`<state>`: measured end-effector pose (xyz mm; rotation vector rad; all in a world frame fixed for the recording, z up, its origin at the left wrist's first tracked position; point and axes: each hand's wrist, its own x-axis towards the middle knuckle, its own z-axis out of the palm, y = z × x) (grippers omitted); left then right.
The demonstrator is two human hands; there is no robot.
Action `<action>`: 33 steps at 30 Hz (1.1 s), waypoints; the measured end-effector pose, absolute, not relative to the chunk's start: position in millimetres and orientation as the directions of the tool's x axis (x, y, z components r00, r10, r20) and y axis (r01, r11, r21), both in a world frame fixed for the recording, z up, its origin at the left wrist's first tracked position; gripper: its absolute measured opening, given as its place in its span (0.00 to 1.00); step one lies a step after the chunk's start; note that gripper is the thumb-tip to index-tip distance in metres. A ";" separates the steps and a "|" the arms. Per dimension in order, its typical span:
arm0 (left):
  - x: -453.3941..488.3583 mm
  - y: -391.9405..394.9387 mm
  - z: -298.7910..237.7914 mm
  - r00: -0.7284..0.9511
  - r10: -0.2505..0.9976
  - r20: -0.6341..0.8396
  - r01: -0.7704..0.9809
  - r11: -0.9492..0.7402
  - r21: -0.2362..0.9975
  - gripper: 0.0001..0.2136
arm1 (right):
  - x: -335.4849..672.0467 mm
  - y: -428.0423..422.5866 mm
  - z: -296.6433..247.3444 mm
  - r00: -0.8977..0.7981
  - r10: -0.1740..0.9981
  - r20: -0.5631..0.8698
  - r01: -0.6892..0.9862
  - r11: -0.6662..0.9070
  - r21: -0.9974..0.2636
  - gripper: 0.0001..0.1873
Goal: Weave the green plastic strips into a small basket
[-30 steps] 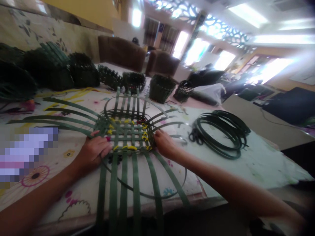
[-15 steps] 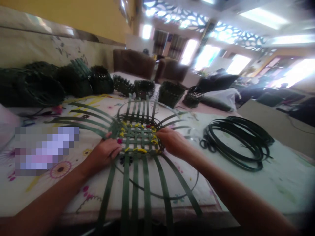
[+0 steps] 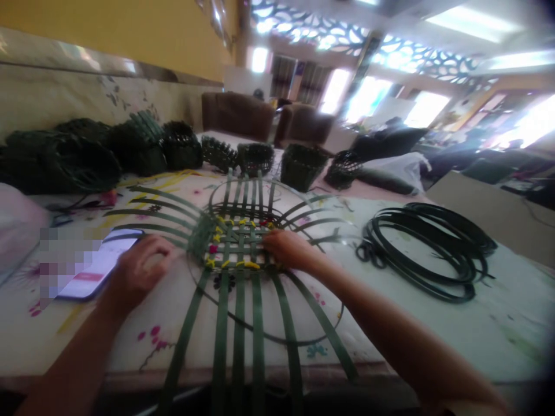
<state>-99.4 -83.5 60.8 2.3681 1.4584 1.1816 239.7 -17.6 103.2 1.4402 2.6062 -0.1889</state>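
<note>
A half-woven basket [image 3: 236,245] of flat green strips lies on the table, with yellow ties round the edge of its base. Long loose strips spread from it on every side, and a thin strip loops around it. My right hand [image 3: 284,248] is closed on the right rim of the basket, its fingertips partly hidden. My left hand [image 3: 145,268] is off the basket, loosely curled with thumb and fingers apart and nothing visible in it. It hovers beside a phone [image 3: 97,263], partly overlapping its right side.
Coiled green strips [image 3: 429,254] lie to the right, with scissors [image 3: 370,254] beside them. Several finished green baskets [image 3: 303,164] stand along the back. A white plastic bag [image 3: 405,170] lies behind them at the right. The table has a flowered cover [image 3: 173,370].
My left hand has let go of the basket's left edge and moved left toward the phone. My right hand has shifted slightly left along the rim.
</note>
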 end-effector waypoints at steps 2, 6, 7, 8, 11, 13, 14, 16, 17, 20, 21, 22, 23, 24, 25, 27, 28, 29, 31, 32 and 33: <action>-98.2 -85.7 56.8 0.067 0.817 0.572 0.748 -0.421 0.514 0.10 | 231.0 -5.7 95.9 -0.591 0.801 -0.097 0.807 0.588 -0.058 0.18; -83.3 -86.2 66.1 -0.021 0.771 0.636 0.791 -0.376 0.482 0.08 | 214.0 15.9 65.4 -0.653 0.750 -0.105 0.757 0.652 -0.046 0.38; -76.7 -82.9 73.0 0.008 0.767 0.642 0.788 -0.400 0.468 0.08 | 210.8 18.7 57.6 -0.650 0.745 -0.153 0.758 0.650 -0.056 0.42; -68.9 -77.0 80.9 0.077 0.774 0.629 0.776 -0.442 0.450 0.09 | 208.4 20.2 50.9 -0.642 0.743 -0.192 0.763 0.642 -0.067 0.44; -38.5 -42.8 99.3 0.326 0.803 0.499 0.764 -0.534 0.361 0.14 | 205.2 19.5 41.1 -0.622 0.744 -0.245 0.779 0.621 -0.089 0.46; -16.1 -11.2 99.1 0.489 0.809 0.326 0.776 -0.574 0.262 0.14 | 205.3 17.5 41.7 -0.615 0.746 -0.255 0.784 0.614 -0.095 0.46; -5.9 4.5 94.5 0.525 0.817 0.239 0.794 -0.571 0.208 0.14 | 205.6 16.7 42.8 -0.613 0.747 -0.258 0.786 0.611 -0.097 0.47; 9.6 31.3 79.2 0.470 0.877 0.102 0.875 -0.478 0.080 0.14 | 206.7 16.1 44.7 -0.613 0.747 -0.258 0.786 0.610 -0.101 0.47; 14.3 41.2 70.1 0.442 0.892 0.088 0.892 -0.448 0.059 0.14 | 207.2 16.4 44.8 -0.616 0.745 -0.257 0.784 0.612 -0.105 0.47; 17.2 56.3 47.0 0.411 0.906 0.104 0.909 -0.416 0.030 0.16 | 208.4 18.2 42.1 -0.626 0.738 -0.250 0.776 0.620 -0.115 0.48; 16.0 57.5 42.2 0.415 0.903 0.110 0.907 -0.420 0.024 0.17 | 208.5 18.7 40.7 -0.629 0.739 -0.243 0.775 0.621 -0.116 0.48; 14.6 57.6 39.0 0.423 0.899 0.112 0.904 -0.427 0.017 0.17 | 208.6 19.0 39.4 -0.630 0.739 -0.238 0.774 0.623 -0.116 0.48; 13.4 57.0 37.1 0.431 0.895 0.112 0.900 -0.435 0.010 0.17 | 208.5 19.0 38.4 -0.631 0.741 -0.230 0.773 0.624 -0.115 0.48; 12.8 56.1 36.3 0.438 0.892 0.110 0.897 -0.441 0.004 0.17 | 208.4 18.9 37.7 -0.633 0.742 -0.221 0.773 0.624 -0.114 0.48; 12.7 55.1 36.1 0.442 0.890 0.111 0.896 -0.445 -0.002 0.17 | 208.2 18.5 37.5 -0.633 0.744 -0.215 0.772 0.625 -0.114 0.47; 13.9 53.8 36.5 0.440 0.889 0.126 0.897 -0.442 -0.016 0.18 | 208.0 17.5 38.2 -0.632 0.746 -0.209 0.774 0.623 -0.113 0.47; 14.8 53.6 36.6 0.437 0.890 0.134 0.899 -0.438 -0.023 0.19 | 208.0 17.1 38.9 -0.631 0.748 -0.206 0.774 0.623 -0.113 0.48; 15.6 53.7 36.5 0.433 0.890 0.139 0.901 -0.434 -0.028 0.20 | 208.0 16.8 39.7 -0.631 0.749 -0.202 0.775 0.622 -0.112 0.48; 16.8 54.7 35.8 0.429 0.894 0.132 0.903 -0.429 -0.032 0.21 | 208.3 16.5 41.0 -0.630 0.750 -0.200 0.775 0.622 -0.111 0.47; 17.0 55.2 35.3 0.429 0.895 0.122 0.903 -0.428 -0.032 0.22 | 208.5 16.5 41.3 -0.630 0.751 -0.199 0.776 0.621 -0.112 0.47; 17.0 55.7 35.0 0.429 0.896 0.112 0.903 -0.428 -0.033 0.22 | 208.7 16.4 41.3 -0.631 0.750 -0.199 0.775 0.622 -0.114 0.47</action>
